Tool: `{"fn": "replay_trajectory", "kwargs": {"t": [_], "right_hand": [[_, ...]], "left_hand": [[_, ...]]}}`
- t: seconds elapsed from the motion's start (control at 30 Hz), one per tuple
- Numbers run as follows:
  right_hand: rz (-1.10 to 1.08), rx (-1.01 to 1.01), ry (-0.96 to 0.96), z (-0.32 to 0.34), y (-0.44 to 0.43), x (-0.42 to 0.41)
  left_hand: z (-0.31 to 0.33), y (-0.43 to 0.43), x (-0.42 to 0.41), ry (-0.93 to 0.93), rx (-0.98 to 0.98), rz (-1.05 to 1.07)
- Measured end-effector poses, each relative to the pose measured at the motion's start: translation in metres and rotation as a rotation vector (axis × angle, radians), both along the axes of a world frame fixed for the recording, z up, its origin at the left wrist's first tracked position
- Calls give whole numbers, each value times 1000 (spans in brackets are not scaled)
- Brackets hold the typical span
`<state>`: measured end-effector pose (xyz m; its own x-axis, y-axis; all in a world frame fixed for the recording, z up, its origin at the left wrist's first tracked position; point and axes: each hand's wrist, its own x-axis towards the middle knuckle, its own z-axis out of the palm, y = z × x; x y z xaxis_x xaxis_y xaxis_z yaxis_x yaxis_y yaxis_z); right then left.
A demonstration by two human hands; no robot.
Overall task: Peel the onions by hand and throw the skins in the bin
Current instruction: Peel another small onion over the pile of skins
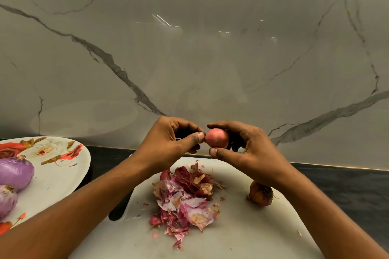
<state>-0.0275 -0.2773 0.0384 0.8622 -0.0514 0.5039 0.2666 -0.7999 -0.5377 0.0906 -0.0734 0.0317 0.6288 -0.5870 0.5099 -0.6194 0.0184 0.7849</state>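
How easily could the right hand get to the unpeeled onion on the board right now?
Probably not yet: the right hand grips the small onion that the left hand pinches. Once freed, likely yes: the unpeeled onion lies uncovered on the board, close under that forearm.

The one view comes from a wide-angle camera on the person's head, looking forward and down. It faces the marble wall [189,48], which fills the upper frame. The desk [336,181] lies close below, with the left hand [168,141] and right hand [252,149] meeting near centre.
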Motion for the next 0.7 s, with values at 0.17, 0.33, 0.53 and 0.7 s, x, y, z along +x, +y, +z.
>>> {"fn": "replay_trajectory", "kwargs": {"t": [0.17, 0.33, 0.53, 0.7], "right_hand": [[-5, 16, 41, 2, 1, -1], [74, 78, 78, 4, 0, -3], [144, 251, 117, 5, -2, -4], [187, 324, 151, 6, 1, -4]], "left_hand": [[0, 5, 5, -162, 110, -12], [2, 5, 1, -129, 175, -107], [-2, 3, -5, -110, 85, -121], [-6, 1, -5, -163, 59, -66]]}}
